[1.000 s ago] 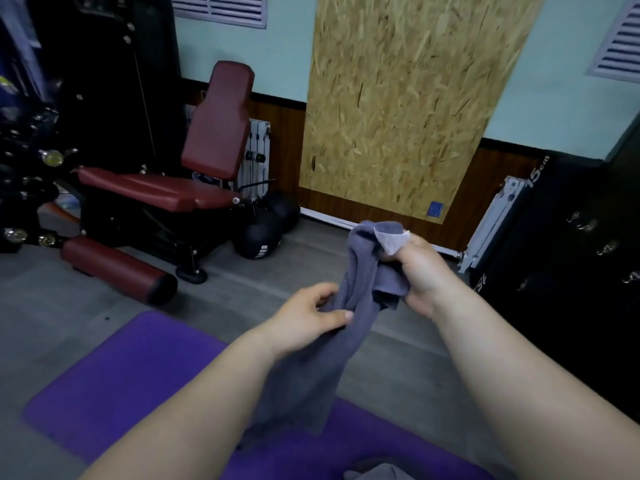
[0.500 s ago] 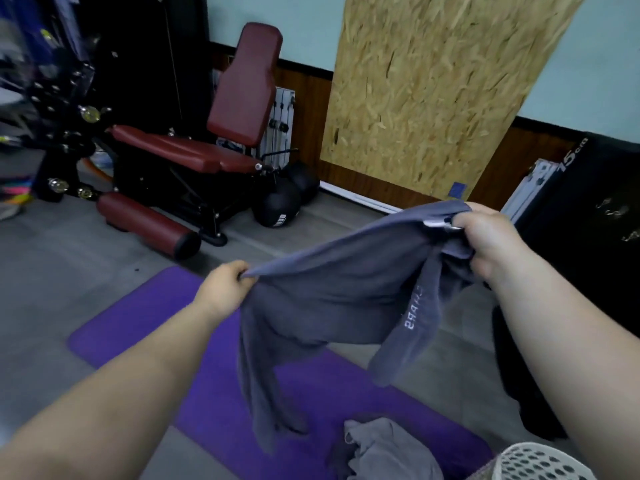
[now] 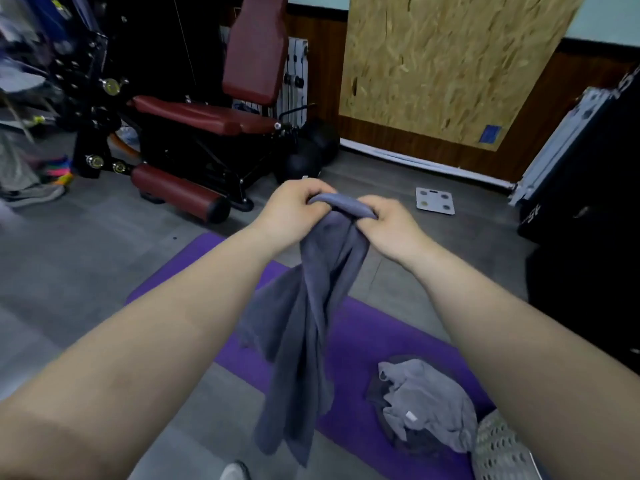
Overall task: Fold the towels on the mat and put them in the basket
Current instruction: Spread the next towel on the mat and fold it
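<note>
Gripping the gray towel point(image 3: 311, 306), the left hand point(image 3: 294, 209) and right hand point(image 3: 391, 226) have come together from spread apart, making its first fold.

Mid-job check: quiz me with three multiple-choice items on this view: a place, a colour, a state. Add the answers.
1. Where does the crumpled grey towel lie?
A. on the mat, beside the basket
B. inside the basket
C. on the bare floor

2. What colour is the mat?
A. green
B. purple
C. black

3. How is the held towel?
A. folded flat on the mat
B. hanging bunched from both hands
C. dropped on the floor

Answers:
1 A: it lies on the mat's near end, next to the basket.
2 B: purple shows around both towels.
3 B: the left hand and right hand grip its top while it dangles.
</note>
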Tool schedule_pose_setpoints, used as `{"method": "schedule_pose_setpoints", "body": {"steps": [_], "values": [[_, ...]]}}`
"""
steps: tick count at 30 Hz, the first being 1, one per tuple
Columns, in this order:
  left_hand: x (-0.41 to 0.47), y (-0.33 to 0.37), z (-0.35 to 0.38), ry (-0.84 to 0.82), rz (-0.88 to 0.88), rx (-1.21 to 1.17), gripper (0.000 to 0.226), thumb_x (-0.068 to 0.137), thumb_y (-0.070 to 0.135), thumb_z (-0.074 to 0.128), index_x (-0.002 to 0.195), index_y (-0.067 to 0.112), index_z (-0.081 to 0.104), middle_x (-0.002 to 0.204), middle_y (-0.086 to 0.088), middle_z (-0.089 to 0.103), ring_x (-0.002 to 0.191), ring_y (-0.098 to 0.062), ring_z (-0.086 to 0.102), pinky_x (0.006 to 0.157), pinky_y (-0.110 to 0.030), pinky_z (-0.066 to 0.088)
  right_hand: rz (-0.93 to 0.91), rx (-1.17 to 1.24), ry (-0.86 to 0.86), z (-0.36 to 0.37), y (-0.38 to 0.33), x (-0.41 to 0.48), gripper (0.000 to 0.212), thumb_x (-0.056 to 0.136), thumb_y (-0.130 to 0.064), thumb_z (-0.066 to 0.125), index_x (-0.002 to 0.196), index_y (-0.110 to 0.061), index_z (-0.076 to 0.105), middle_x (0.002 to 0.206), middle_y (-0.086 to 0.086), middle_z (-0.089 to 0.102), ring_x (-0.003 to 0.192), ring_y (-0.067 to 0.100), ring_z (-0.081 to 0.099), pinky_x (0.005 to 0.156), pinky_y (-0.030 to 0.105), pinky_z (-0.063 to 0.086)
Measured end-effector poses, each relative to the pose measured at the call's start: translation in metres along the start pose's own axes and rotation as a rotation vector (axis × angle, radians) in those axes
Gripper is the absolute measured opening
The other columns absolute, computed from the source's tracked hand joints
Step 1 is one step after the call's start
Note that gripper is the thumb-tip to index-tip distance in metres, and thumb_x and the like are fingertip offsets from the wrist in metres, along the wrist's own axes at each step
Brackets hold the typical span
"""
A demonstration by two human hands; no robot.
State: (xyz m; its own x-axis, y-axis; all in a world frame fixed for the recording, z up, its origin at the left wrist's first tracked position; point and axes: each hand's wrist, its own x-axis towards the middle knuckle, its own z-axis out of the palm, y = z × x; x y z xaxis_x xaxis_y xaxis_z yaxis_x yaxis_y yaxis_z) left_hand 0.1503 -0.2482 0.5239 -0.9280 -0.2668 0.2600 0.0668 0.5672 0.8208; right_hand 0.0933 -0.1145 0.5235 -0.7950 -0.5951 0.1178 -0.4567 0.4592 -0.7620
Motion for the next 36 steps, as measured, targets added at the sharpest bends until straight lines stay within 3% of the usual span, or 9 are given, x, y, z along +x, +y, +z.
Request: {"method": "schedule_pose_setpoints", "body": {"steps": [3, 9, 12, 15, 17, 24, 29, 33, 36], "values": [[-0.005, -0.035, -0.028, -0.009, -0.010, 0.258, 0.012, 0.085, 0.007, 0.053, 0.089, 0.010, 0.065, 0.071, 0.001, 0.057, 0.070, -0.013, 0.055, 0.066, -0.028, 0.040, -0.088, -0.067, 0.009, 0.014, -0.017, 0.012, 0.035, 0.085, 0.007, 0.039, 0.105, -0.004, 0.065, 0.092, 0.002, 0.057, 0.089, 0.010, 0.050, 0.059, 0.001, 0.033], [0.009, -0.135, -0.102, -0.045, -0.129, 0.654, 0.012, 0.084, 0.015, 0.052, 0.093, 0.013, 0.059, 0.092, -0.010, 0.064, 0.093, -0.031, 0.057, 0.069, -0.031, 0.039, -0.137, -0.132, -0.050, 0.098, -0.067, 0.077, 0.036, 0.083, 0.009, 0.038, 0.101, -0.006, 0.066, 0.091, -0.002, 0.058, 0.090, 0.009, 0.050, 0.064, -0.003, 0.031], [0.030, -0.196, -0.149, -0.033, -0.225, 0.329, 0.021, 0.083, 0.007, 0.052, 0.064, 0.015, 0.049, 0.059, 0.002, 0.055, 0.069, -0.021, 0.053, 0.058, -0.024, 0.037, -0.115, -0.185, -0.044, 0.143, -0.093, 0.120, 0.034, 0.083, 0.007, 0.041, 0.100, -0.008, 0.067, 0.091, -0.002, 0.060, 0.090, 0.010, 0.053, 0.071, 0.006, 0.037], [0.040, -0.236, -0.188, -0.078, -0.378, -0.389, 0.032, 0.091, -0.001, 0.047, 0.066, 0.018, 0.055, 0.044, 0.014, 0.056, 0.048, 0.005, 0.050, 0.052, -0.007, 0.039, -0.069, -0.297, -0.056, 0.174, -0.111, 0.158, 0.035, 0.082, 0.004, 0.044, 0.100, -0.013, 0.068, 0.102, 0.002, 0.067, 0.101, 0.018, 0.058, 0.087, 0.026, 0.042], [0.049, -0.251, -0.205, -0.161, -0.402, -0.535, 0.028, 0.093, 0.003, 0.046, 0.070, 0.015, 0.058, 0.048, 0.013, 0.059, 0.049, 0.004, 0.051, 0.054, -0.011, 0.042, -0.031, -0.331, -0.015, 0.184, -0.117, 0.175, 0.035, 0.080, 0.007, 0.045, 0.099, -0.010, 0.069, 0.104, 0.006, 0.067, 0.103, 0.021, 0.058, 0.083, 0.022, 0.038], [0.088, -0.299, -0.244, -0.407, -0.191, 0.097, 0.045, 0.075, 0.028, 0.072, 0.051, 0.016, 0.036, 0.042, 0.012, 0.033, 0.043, -0.004, 0.034, 0.048, -0.020, 0.025, 0.074, -0.277, 0.137, 0.182, -0.138, 0.217, 0.034, 0.081, 0.012, 0.045, 0.097, -0.006, 0.069, 0.095, 0.004, 0.061, 0.093, 0.010, 0.051, 0.071, 0.007, 0.033], [0.081, -0.358, -0.294, -0.557, -0.257, 0.692, 0.043, 0.084, 0.036, 0.059, 0.052, 0.020, 0.036, 0.057, 0.002, 0.042, 0.071, -0.019, 0.045, 0.062, -0.025, 0.029, 0.142, -0.465, 0.217, 0.172, -0.138, 0.235, 0.030, 0.085, 0.004, 0.046, 0.100, -0.009, 0.068, 0.108, 0.009, 0.065, 0.106, 0.023, 0.056, 0.084, 0.020, 0.037], [0.075, -0.399, -0.337, -0.450, -0.417, 0.661, 0.032, 0.090, 0.031, 0.053, 0.063, 0.015, 0.049, 0.072, -0.008, 0.058, 0.084, -0.022, 0.055, 0.069, -0.026, 0.034, 0.285, -0.645, 0.122, 0.186, -0.110, 0.237, 0.021, 0.087, -0.007, 0.049, 0.099, -0.004, 0.066, 0.110, 0.017, 0.065, 0.106, 0.032, 0.056, 0.086, 0.036, 0.043], [0.087, -0.406, -0.337, -0.206, -0.442, 0.320, 0.030, 0.092, 0.017, 0.051, 0.063, 0.010, 0.047, 0.073, -0.014, 0.052, 0.079, -0.021, 0.048, 0.063, -0.025, 0.033, 0.373, -0.618, 0.133, 0.210, -0.092, 0.238, 0.019, 0.089, -0.007, 0.048, 0.095, 0.000, 0.064, 0.104, 0.024, 0.064, 0.101, 0.037, 0.055, 0.079, 0.037, 0.042]]}}
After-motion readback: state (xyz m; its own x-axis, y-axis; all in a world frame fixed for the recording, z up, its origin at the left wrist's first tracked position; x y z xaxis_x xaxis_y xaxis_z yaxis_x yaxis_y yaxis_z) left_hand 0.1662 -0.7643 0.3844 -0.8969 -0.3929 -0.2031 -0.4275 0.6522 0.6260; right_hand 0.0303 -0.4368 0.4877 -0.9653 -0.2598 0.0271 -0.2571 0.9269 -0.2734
